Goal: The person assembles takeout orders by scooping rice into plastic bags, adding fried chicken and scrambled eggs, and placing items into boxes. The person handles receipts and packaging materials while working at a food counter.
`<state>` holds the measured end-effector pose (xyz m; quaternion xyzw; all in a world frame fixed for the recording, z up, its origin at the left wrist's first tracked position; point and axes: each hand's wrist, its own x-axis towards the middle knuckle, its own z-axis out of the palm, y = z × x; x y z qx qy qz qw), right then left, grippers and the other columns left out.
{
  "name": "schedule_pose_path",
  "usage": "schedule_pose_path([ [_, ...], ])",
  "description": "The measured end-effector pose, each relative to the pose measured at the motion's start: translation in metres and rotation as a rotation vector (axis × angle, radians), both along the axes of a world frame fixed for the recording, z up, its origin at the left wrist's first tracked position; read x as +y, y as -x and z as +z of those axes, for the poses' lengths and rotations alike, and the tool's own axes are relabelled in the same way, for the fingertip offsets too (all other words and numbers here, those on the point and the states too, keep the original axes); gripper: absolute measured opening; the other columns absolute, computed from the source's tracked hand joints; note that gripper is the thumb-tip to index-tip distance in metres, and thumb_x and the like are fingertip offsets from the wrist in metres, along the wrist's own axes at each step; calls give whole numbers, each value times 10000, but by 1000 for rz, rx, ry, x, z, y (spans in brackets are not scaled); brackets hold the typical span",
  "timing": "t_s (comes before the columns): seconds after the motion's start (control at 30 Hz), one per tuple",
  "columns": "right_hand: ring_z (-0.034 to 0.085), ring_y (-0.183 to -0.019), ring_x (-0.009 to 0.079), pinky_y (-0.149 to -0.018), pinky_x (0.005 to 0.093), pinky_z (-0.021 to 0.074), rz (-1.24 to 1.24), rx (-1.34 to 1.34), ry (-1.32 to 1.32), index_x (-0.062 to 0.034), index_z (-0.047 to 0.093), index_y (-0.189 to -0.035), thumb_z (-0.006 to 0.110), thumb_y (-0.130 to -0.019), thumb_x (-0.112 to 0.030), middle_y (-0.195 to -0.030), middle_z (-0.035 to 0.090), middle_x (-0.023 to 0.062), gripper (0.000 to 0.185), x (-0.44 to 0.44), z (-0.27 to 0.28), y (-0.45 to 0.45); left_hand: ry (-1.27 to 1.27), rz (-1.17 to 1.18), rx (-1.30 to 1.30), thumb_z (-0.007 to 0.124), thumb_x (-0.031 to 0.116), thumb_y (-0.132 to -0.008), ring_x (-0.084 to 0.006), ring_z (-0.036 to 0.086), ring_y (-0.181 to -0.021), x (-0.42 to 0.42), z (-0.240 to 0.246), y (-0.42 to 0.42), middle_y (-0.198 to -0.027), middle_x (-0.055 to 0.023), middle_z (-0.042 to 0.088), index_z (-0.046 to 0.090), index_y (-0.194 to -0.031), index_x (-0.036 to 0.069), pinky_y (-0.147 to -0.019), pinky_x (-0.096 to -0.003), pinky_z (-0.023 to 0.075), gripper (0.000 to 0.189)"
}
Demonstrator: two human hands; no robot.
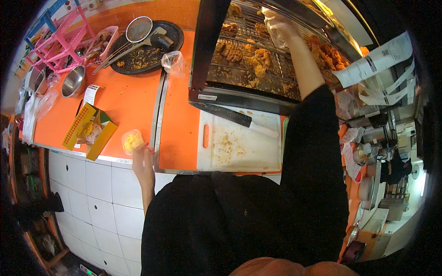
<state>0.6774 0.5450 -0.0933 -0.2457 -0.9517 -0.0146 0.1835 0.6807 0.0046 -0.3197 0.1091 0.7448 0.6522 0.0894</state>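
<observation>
My left hand [142, 157] is at the near corner of a small clear plastic tub [132, 141] holding yellow shredded food; whether the fingers grip it is unclear. My right hand [285, 29] reaches into a lit food warmer, with clear plastic [274, 24] over it. Blur and plastic hide its fingers. Pieces of fried chicken [261, 59] lie on the wire rack below and around that hand. Left of the tub stands an open yellow and green paper food box [90, 129] with wrapped food inside.
A white cutting board [238, 151] with crumbs bears a large knife [234, 117]. The warmer's dark frame [238, 98] borders it. Behind are a black stone mortar [138, 69] with a strainer [139, 30], a steel bowl [73, 81] and pink baskets [102, 43]. Paper receipts [378, 60] hang right.
</observation>
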Motion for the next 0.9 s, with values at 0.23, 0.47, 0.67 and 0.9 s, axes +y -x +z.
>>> schedule_pose_path([
  [0.23,378,-1387,264,-1212,398,210,-115,-33,49,-98,410,-1465,492,-972,-336,-1540,381,139,553,11,-12,47,-35,134,5,535,116,-1000,-168,626,-904,-15,-12,-16,-982,-96,656,623,-1149,-24,-844,-305,481,223],
  [0.47,323,-1420,265,-1220,426,171,-114,39,175,-101,411,-1469,464,-982,-402,-1544,377,131,575,19,-23,45,-12,340,2,541,110,-982,-177,610,-881,-47,-15,-24,-984,-92,649,635,-1110,-41,-848,-314,472,219],
  [0.67,277,-1449,266,-1227,450,137,-75,243,336,-104,412,-1473,441,-990,-459,-1548,373,125,600,7,-21,8,-30,548,109,571,121,-970,-188,611,-970,-82,-12,6,-1061,-93,641,620,-1125,-22,-887,-330,468,216],
  [0.9,222,-1482,267,-1235,477,98,-227,740,1136,-108,412,-1477,414,-999,-525,-1553,368,117,634,-48,-7,-26,285,908,323,753,300,-854,-275,487,-1132,-152,-20,112,-1265,-156,467,482,-1323,24,-959,-420,426,608],
])
